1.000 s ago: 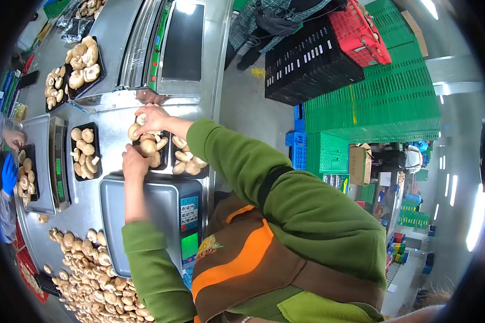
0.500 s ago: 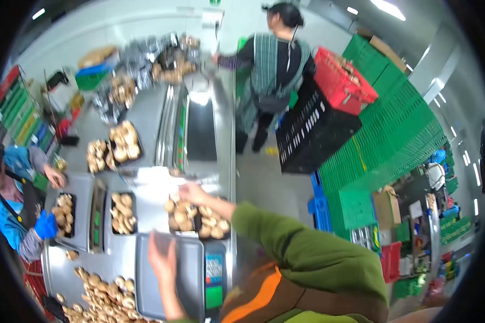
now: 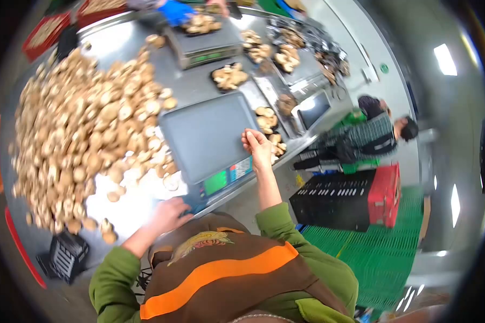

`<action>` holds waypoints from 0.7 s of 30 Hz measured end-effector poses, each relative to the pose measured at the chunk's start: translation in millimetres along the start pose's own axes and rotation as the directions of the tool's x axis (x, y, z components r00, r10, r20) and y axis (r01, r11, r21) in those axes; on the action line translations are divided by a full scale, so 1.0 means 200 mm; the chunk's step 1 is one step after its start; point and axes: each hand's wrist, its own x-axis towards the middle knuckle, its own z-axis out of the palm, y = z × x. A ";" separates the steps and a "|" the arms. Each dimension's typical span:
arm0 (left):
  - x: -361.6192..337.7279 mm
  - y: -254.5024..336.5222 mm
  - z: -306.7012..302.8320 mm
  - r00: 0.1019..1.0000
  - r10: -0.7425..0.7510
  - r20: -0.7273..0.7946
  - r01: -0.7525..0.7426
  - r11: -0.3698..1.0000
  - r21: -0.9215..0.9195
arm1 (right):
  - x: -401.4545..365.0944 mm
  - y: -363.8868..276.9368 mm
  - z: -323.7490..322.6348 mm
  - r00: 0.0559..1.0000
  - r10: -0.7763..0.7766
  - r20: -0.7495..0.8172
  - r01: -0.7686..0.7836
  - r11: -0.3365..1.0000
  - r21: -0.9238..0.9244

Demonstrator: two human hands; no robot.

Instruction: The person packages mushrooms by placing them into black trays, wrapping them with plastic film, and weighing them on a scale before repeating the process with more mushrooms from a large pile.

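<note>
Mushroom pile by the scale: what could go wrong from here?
Beside the left hand, loose mushrooms lie at the edge of the table; a sweep of that hand may push them off. The mushroom pile reaches the side of the scale; pieces leaning on its platform could spoil a reading. The right hand, at the scale's rim, might press on it too.

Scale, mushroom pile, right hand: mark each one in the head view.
Scale (image 3: pixel 207 134): head view, middle of its grey weighing platform.
Mushroom pile (image 3: pixel 81 129): head view, centre of the loose heap.
Right hand (image 3: pixel 257 146): head view, middle of the hand.
</note>
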 end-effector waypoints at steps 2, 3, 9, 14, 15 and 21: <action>-0.12 -0.03 0.07 0.999 0.040 -0.001 -0.040 0.999 -0.021 | -0.14 -0.04 0.27 0.999 -0.029 0.037 0.031 0.998 -0.061; -0.19 -0.04 0.10 1.000 0.009 0.025 -0.008 1.000 -0.021 | -0.22 -0.04 0.42 0.993 -0.054 0.107 0.067 0.991 -0.118; -0.62 -0.17 0.02 0.959 -0.281 0.015 0.281 0.960 0.009 | -0.72 0.25 1.33 0.678 -0.008 0.735 0.298 0.917 -0.266; -1.03 -0.14 -0.20 0.841 -0.524 -0.137 0.493 0.845 -0.206 | -1.33 0.47 2.03 0.335 0.250 0.909 0.455 0.802 -0.388; -1.09 -0.12 -0.26 0.757 -0.652 -0.036 0.616 0.731 -0.294 | -1.45 0.45 2.13 0.343 0.294 0.892 0.588 0.673 -0.448; -1.40 -0.22 -0.17 0.517 -0.818 -0.252 0.681 0.571 -0.458 | -1.68 0.59 2.35 0.384 0.103 0.918 0.765 0.520 -0.379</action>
